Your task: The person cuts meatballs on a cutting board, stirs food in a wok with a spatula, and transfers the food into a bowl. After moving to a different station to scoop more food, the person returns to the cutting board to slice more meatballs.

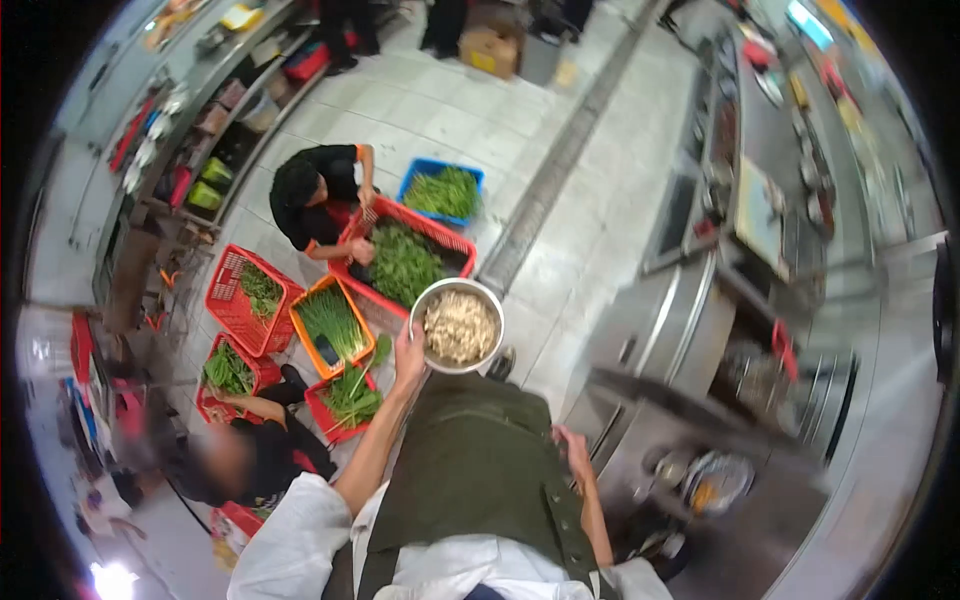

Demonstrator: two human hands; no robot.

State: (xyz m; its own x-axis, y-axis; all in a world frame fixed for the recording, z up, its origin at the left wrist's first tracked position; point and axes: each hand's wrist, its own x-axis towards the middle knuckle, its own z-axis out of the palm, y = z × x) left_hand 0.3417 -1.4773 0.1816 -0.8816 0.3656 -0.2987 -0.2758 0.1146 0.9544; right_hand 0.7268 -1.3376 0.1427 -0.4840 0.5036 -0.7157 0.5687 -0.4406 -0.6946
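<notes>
My left hand (409, 357) grips the rim of a round steel bowl (457, 325) at its left side. Pale, shredded-looking food (460, 326) fills much of the bowl; its kind I cannot make out. The bowl is held out in front of my dark green apron (470, 450). Beside the apron's right edge hangs my right hand (574, 458), near a steel counter. Its fingers are slightly blurred and loosely apart, and nothing shows in them.
Ahead, a person in black (318, 195) bends over a red crate (455, 250) of leafy greens. A blue crate (440, 164), an orange crate (305, 322) and several red ones hold greens. Another person (245, 460) sits at left. Steel counters (655, 325) line the right.
</notes>
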